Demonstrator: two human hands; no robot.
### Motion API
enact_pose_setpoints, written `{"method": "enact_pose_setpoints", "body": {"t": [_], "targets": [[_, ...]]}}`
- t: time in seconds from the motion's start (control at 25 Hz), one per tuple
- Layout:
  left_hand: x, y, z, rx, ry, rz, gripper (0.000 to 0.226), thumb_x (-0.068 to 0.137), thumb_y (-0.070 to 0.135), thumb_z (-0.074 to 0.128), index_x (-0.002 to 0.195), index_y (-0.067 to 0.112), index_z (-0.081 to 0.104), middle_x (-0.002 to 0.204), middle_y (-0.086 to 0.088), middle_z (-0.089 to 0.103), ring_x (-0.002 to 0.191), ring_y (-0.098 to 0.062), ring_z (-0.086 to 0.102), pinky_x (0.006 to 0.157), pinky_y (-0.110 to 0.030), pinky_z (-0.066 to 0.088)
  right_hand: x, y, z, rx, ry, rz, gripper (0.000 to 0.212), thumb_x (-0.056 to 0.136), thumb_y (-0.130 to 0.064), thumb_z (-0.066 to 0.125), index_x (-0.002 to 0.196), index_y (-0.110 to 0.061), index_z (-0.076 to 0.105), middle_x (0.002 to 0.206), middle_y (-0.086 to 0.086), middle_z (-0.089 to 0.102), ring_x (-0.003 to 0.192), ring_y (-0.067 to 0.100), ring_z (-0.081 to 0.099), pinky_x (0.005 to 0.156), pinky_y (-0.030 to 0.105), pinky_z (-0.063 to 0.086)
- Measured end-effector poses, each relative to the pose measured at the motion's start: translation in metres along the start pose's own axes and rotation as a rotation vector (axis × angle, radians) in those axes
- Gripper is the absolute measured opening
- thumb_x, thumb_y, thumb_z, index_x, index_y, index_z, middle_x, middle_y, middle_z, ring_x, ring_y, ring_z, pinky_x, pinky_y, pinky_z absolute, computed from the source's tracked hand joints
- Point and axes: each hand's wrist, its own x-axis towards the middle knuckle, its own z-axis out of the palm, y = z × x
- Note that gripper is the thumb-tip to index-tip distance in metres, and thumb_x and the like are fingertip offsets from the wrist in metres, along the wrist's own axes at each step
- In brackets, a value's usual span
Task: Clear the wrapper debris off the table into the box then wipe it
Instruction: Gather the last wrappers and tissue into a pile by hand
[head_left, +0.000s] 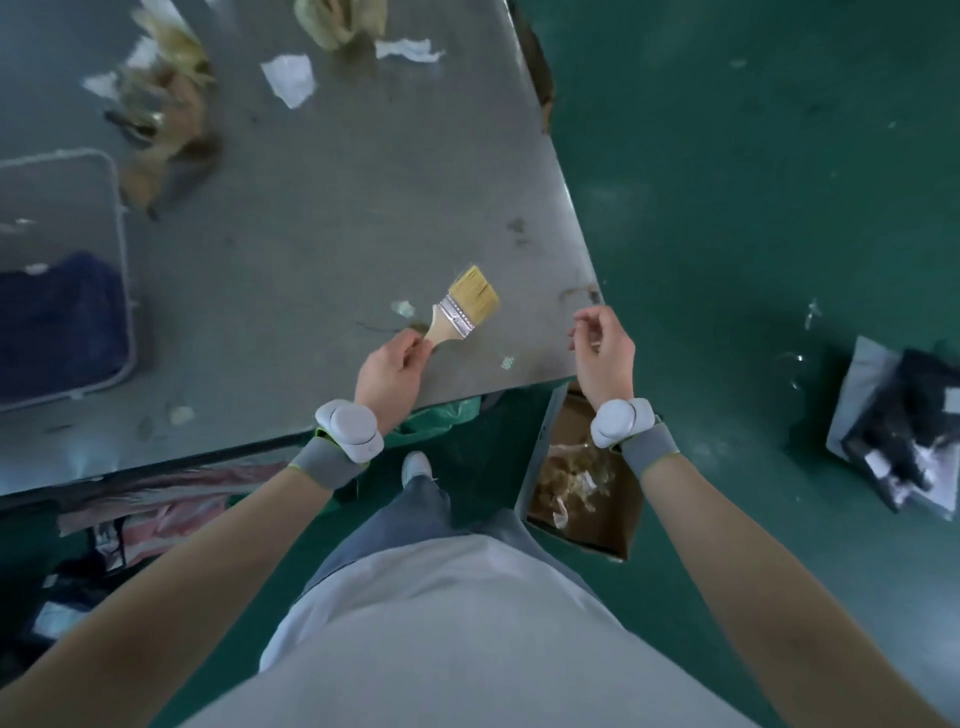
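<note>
Sweeping is the job in hand, by my read. Start with the big grey table (311, 218), its near right corner jutting over the green floor (753, 182). Down on that floor, tucked just under that corner, sits the open cardboard box (597, 519), wrapper scraps already inside.

Up the far end, well apart from both hands, lie the crumpled brown wrappers (166, 124), another tan wad (340, 21) and torn white paper bits (290, 79). A grey tray (122, 270) holding dark blue cloth (62, 322) sits at the left edge.

Now the hands. The left hand (392, 371) has its fingers wrapped round the wooden handle of a paintbrush (460, 309), long axis running up and to the right, pale bristles aimed at the table's right edge. The right hand (605, 348) hovers over the corner, fingers loosely curled, thumb and forefinger close together; whether they pinch a sliver, I cannot tell.

Small pale flecks (402, 308) lie just left of the brush, another (507, 362) between the hands. The box lies down and right of the bristles, so a stroke towards that corner looks the way to go, and the brush hand is nearer.
</note>
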Motion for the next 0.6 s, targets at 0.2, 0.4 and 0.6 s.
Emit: {"method": "enact_pose_setpoints", "body": {"t": [0.2, 0.4, 0.6], "targets": [[0.023, -0.031, -0.057, -0.035, 0.062, -0.074, 0.027, 0.099, 0.025, 0.042, 0.087, 0.003, 0.052, 0.070, -0.007, 0.050, 0.062, -0.022, 0.042, 0.058, -0.031, 0.032, 0.037, -0.050, 0.059, -0.055, -0.101, -0.110, 0.014, 0.093, -0.008, 0.048, 0.102, -0.011, 0.057, 0.088, 0.006, 0.065, 0.080, 0.026, 0.064, 0.078, 0.046, 0.055], [0.049, -0.047, -0.106, -0.057, 0.163, -0.119, 0.027, 0.097, 0.027, 0.043, 0.086, 0.004, 0.052, 0.068, -0.008, 0.051, 0.061, -0.024, 0.042, 0.057, -0.032, 0.033, 0.071, -0.095, 0.108, -0.045, -0.161, -0.153, 0.016, 0.091, -0.005, 0.048, 0.103, -0.009, 0.058, 0.089, 0.013, 0.066, 0.080, 0.030, 0.064, 0.080, 0.046, 0.054], [0.076, -0.055, -0.141, -0.046, 0.275, -0.177, 0.027, 0.097, 0.028, 0.043, 0.086, 0.006, 0.053, 0.078, -0.018, 0.060, 0.066, -0.026, 0.047, 0.061, -0.033, 0.036, 0.103, -0.118, 0.143, -0.043, -0.220, -0.205, 0.016, 0.092, -0.006, 0.048, 0.106, -0.006, 0.056, 0.086, 0.012, 0.064, 0.079, 0.031, 0.064, 0.078, 0.042, 0.053]]}}
